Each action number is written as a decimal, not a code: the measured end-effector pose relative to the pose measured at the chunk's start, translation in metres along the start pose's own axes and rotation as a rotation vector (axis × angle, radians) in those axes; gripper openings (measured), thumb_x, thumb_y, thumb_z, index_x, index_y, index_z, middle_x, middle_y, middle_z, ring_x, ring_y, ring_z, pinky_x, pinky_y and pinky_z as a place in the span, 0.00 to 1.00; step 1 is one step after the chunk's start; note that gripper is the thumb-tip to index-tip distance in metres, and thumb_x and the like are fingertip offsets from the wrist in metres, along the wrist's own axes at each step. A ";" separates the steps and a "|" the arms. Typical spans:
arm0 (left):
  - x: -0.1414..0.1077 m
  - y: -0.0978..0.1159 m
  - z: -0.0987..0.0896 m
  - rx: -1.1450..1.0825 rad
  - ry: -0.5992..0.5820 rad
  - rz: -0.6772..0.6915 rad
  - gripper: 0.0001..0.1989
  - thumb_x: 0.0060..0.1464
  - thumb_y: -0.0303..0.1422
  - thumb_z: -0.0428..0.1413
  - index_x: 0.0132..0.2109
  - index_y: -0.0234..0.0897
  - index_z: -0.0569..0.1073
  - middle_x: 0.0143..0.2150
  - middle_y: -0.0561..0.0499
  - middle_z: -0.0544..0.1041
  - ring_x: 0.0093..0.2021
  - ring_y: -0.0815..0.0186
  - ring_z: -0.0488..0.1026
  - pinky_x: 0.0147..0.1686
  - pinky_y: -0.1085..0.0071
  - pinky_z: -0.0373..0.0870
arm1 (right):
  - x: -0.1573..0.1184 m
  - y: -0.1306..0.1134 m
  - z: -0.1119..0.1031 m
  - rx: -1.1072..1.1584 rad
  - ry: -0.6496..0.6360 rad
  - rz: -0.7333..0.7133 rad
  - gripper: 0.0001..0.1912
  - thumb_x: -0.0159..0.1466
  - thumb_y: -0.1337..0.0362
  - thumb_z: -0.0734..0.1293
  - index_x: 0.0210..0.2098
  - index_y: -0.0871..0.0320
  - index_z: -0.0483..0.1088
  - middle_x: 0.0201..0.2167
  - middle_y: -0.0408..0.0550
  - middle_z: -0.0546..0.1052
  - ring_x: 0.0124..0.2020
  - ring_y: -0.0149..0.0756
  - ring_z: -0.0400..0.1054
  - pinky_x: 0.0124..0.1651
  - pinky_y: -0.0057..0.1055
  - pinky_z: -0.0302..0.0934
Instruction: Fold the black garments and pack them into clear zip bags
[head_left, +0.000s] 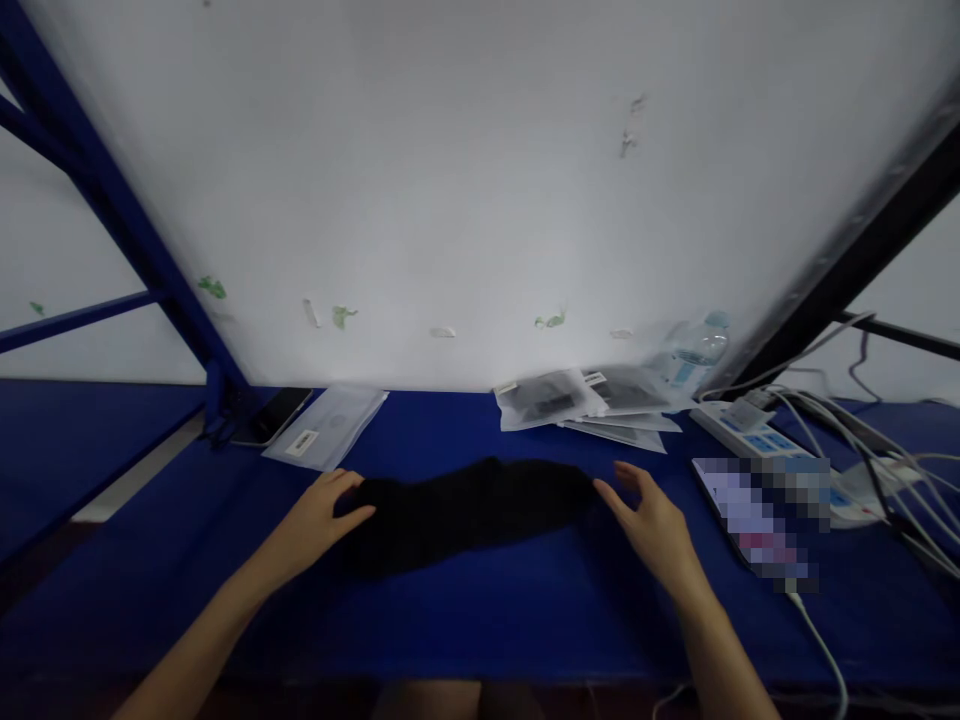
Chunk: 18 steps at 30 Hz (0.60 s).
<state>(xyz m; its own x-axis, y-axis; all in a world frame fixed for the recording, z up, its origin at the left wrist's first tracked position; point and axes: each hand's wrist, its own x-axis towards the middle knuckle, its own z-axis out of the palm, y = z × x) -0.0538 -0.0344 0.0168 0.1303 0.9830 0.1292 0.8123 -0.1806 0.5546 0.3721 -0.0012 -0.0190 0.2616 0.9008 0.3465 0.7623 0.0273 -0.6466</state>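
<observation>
A long black sock-like piece of cloth (480, 505) lies across the blue table in the head view, wider at its left end and rounded at its right tip. At the left end is my left hand (330, 510), its thumb over the cloth and its fingers bent at the edge, pinching it. My right hand (652, 520) is beside the right tip. Its thumb touches the cloth there, while the other fingers stay apart and loosely curved.
Behind the cloth lie a clear zip bag with a label (326, 430), a dark phone (281, 415) and several bags with dark contents (547, 398). A bottle (701, 345), a power strip (765, 435), a lit phone (754, 520) and tangled cables stand right. A white wall rises behind the table.
</observation>
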 end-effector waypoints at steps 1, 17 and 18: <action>0.002 -0.001 -0.001 -0.017 0.006 -0.001 0.10 0.55 0.42 0.55 0.40 0.42 0.73 0.40 0.52 0.75 0.44 0.58 0.72 0.45 0.63 0.68 | 0.001 0.003 0.001 -0.023 0.019 -0.032 0.29 0.59 0.45 0.62 0.49 0.60 0.69 0.45 0.58 0.77 0.47 0.52 0.70 0.47 0.46 0.64; -0.078 0.014 -0.015 -0.188 0.058 0.236 0.11 0.59 0.29 0.51 0.45 0.48 0.74 0.51 0.55 0.78 0.57 0.61 0.71 0.55 0.62 0.69 | -0.034 -0.020 -0.018 0.211 -0.140 -0.385 0.08 0.63 0.58 0.63 0.40 0.52 0.70 0.42 0.48 0.76 0.46 0.41 0.70 0.51 0.39 0.64; -0.091 0.012 -0.012 -0.163 0.013 0.272 0.13 0.59 0.26 0.50 0.45 0.48 0.74 0.52 0.55 0.78 0.58 0.60 0.69 0.56 0.61 0.68 | -0.044 -0.015 -0.024 0.199 -0.167 -0.401 0.07 0.63 0.60 0.63 0.40 0.51 0.69 0.43 0.47 0.76 0.48 0.41 0.70 0.51 0.39 0.65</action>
<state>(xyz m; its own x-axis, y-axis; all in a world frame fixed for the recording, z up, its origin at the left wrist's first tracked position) -0.0625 -0.1267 0.0215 0.3223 0.8977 0.3004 0.6470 -0.4405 0.6224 0.3629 -0.0517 -0.0086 -0.1417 0.8590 0.4920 0.6511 0.4552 -0.6073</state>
